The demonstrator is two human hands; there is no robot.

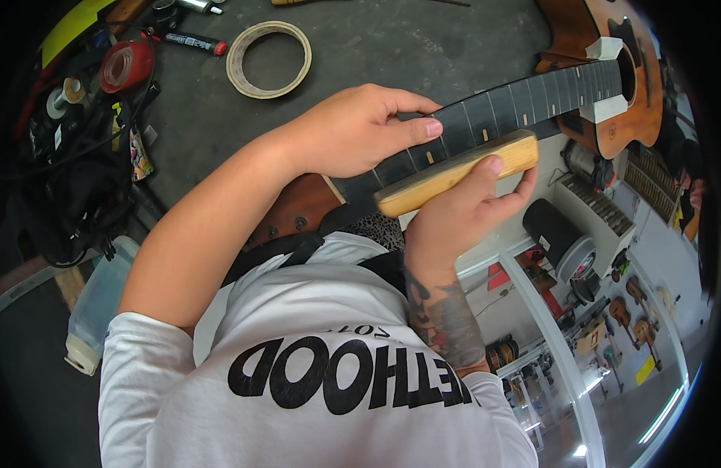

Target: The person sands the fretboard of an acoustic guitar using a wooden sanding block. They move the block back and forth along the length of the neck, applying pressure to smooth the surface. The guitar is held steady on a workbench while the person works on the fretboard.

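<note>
A brown acoustic guitar lies across the bench edge, its body (648, 97) at the far right and its headstock (292, 209) close to my waist. The dark fretboard (524, 103) carries thin frets and small pale inlays. My left hand (360, 129) is closed around the neck, thumb on the fretboard and fingers mostly hidden at the far edge. In my right hand (466, 207) is a long pale wooden block (462, 170), gripped with thumb on its face. The block lies along the fretboard's near edge; its underside is hidden.
A roll of masking tape (269, 60) lies on the dark bench (360, 39). Pale tape pieces (608, 108) flank the fretboard's body end. At left are a red tape roll (126, 67), a marker (190, 41), cables and a clear plastic container (103, 300).
</note>
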